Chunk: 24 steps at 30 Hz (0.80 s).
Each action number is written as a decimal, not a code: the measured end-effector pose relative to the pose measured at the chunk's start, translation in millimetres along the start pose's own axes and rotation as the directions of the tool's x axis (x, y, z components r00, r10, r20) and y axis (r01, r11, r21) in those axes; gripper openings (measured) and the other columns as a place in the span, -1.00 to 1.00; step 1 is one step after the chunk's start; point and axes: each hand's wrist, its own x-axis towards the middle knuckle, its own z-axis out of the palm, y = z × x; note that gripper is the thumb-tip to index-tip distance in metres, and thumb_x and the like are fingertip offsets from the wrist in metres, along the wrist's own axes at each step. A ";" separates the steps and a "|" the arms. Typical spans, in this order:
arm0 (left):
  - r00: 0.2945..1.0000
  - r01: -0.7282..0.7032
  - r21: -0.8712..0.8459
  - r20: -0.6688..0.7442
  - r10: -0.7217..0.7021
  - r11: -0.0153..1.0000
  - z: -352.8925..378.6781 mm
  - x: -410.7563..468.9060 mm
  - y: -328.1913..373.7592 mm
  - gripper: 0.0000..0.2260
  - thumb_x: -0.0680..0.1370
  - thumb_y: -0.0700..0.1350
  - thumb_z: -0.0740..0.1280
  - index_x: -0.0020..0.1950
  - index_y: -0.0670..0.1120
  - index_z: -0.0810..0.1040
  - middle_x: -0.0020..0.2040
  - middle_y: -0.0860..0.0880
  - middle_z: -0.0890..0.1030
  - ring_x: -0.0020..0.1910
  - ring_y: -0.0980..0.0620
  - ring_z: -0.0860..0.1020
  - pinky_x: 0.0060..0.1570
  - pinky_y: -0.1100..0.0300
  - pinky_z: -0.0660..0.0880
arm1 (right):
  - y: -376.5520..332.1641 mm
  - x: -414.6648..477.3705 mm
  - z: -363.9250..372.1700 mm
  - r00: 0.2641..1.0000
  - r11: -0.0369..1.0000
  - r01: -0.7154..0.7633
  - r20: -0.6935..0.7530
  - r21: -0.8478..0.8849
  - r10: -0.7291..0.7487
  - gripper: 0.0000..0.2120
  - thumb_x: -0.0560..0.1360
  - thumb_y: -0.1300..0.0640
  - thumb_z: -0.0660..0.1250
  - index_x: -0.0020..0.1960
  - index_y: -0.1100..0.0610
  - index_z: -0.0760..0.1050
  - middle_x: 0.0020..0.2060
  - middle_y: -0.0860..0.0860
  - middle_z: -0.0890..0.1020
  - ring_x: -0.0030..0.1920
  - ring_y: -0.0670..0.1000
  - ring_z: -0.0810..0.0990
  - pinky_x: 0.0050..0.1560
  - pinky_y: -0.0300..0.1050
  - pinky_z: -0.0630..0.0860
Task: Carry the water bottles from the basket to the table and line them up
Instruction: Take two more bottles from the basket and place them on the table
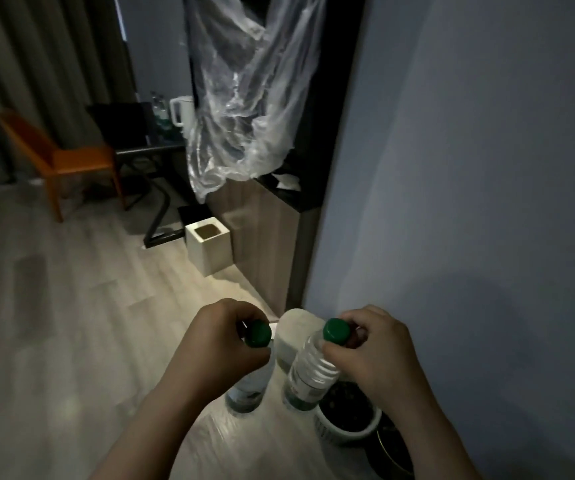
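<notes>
My left hand (pixel 220 337) grips the neck of a clear water bottle (pixel 249 386) with a green cap. My right hand (pixel 369 355) grips a second green-capped bottle (pixel 308 372) by its neck. Both bottles hang upright above the floor, side by side and a little apart. Below the right one, a round white basket (pixel 334 434) with a dark inside stands by the wall. Far across the room is a dark table (pixel 147 150) with more bottles (pixel 159 110) and a white kettle (pixel 180 110) on it.
An orange chair (pixel 61 161) stands left of the table. A white square bin (pixel 208 245) sits on the wooden floor beside a wood cabinet (pixel 265 244). Clear plastic sheeting (pixel 244 98) hangs over the cabinet. A blue-grey wall (pixel 469 168) fills the right side. A pale rounded object (pixel 293 332) lies between the bottles.
</notes>
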 end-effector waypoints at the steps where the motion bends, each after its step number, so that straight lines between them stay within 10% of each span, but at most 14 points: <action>1: 1.000 0.025 0.008 -0.017 -0.025 1.000 -6.7 3.5 -9.1 -0.77 0.27 -0.18 0.49 -0.14 0.07 0.64 -0.19 0.13 0.60 -0.20 0.14 0.56 -0.20 0.25 0.56 | -5.8 9.5 10.4 0.999 1.000 0.018 0.027 0.009 -0.018 -0.85 0.23 0.10 0.53 -0.25 -0.04 0.59 -0.30 -0.13 0.54 -0.25 -0.19 0.52 -0.27 -0.41 0.43; 24: 0.799 0.444 -0.025 -0.440 -0.409 0.896 -120.4 142.7 -158.4 -0.76 0.26 -0.14 0.51 -0.13 0.08 0.62 -0.19 0.16 0.59 -0.17 0.17 0.58 -0.18 0.19 0.60 | -97.9 282.5 239.0 0.780 0.907 0.323 0.465 0.272 -0.417 -0.77 0.23 0.13 0.51 -0.22 -0.12 0.56 -0.24 -0.16 0.54 -0.18 -0.21 0.54 -0.28 -0.37 0.45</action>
